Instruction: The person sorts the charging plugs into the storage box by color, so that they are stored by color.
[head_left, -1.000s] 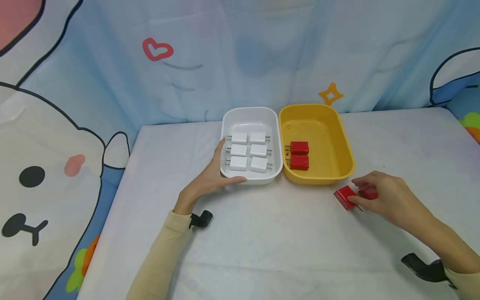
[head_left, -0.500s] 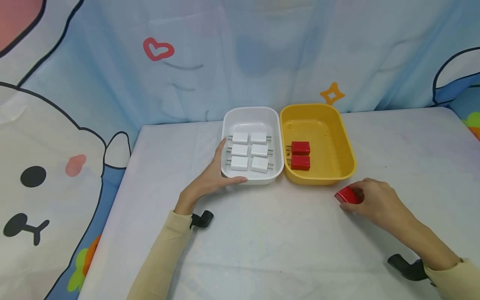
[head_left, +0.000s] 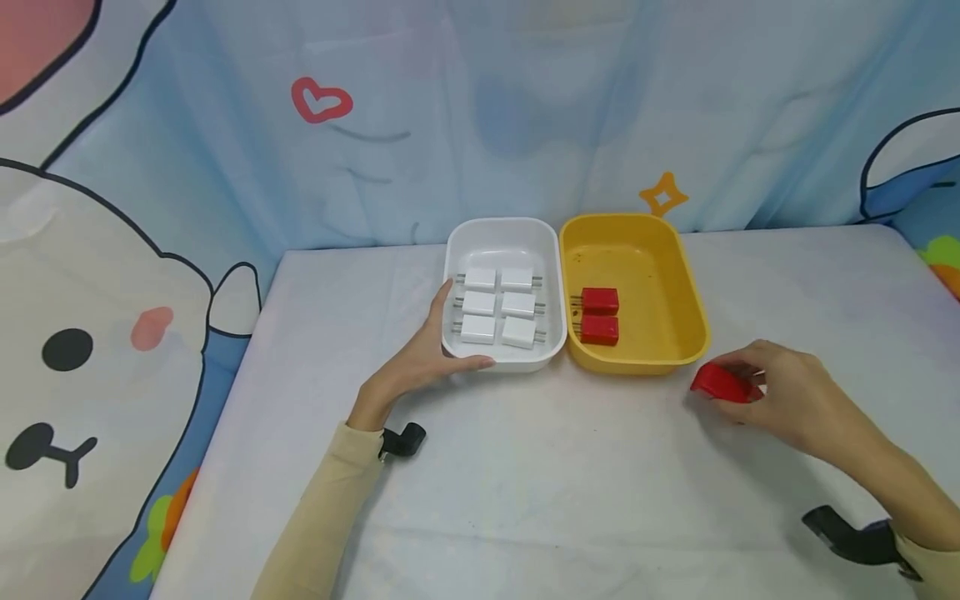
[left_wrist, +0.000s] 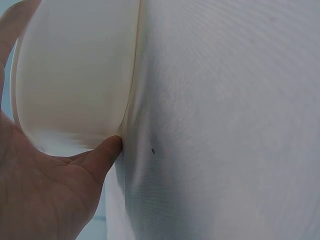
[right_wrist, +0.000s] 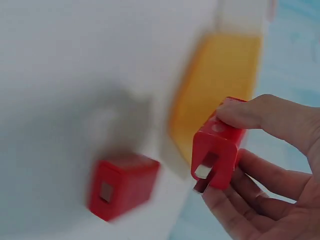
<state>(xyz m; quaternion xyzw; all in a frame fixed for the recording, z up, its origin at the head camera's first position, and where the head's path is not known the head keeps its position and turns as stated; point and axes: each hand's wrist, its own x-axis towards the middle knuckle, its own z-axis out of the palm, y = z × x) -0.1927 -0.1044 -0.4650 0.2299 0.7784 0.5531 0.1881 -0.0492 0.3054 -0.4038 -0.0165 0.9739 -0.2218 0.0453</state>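
Observation:
My left hand (head_left: 423, 346) holds the near left corner of the white tray (head_left: 504, 229), thumb along its front wall and fingers at its left side; the left wrist view shows the thumb (left_wrist: 106, 156) at the tray wall. Several white plug adapters (head_left: 477, 303) lie in two columns inside. My right hand (head_left: 787, 398) pinches a red plug adapter (head_left: 720, 383) by the near right corner of the yellow tray (head_left: 633, 367). In the right wrist view its prongs face the camera. A second red plug adapter (right_wrist: 124, 187) appears there, blurred and apart from the fingers; the head view hides it.
Two red adapters (head_left: 599, 317) lie in the left part of the yellow tray, prongs pointing left. Both trays stand side by side near the back edge of the white-covered table (head_left: 555, 500). A printed curtain (head_left: 510, 108) hangs behind.
My right hand closed around the red adapter beside the yellow tray, then drew it slightly right. The other red adapter near that hand has gone from the head view. My left hand has stayed put.

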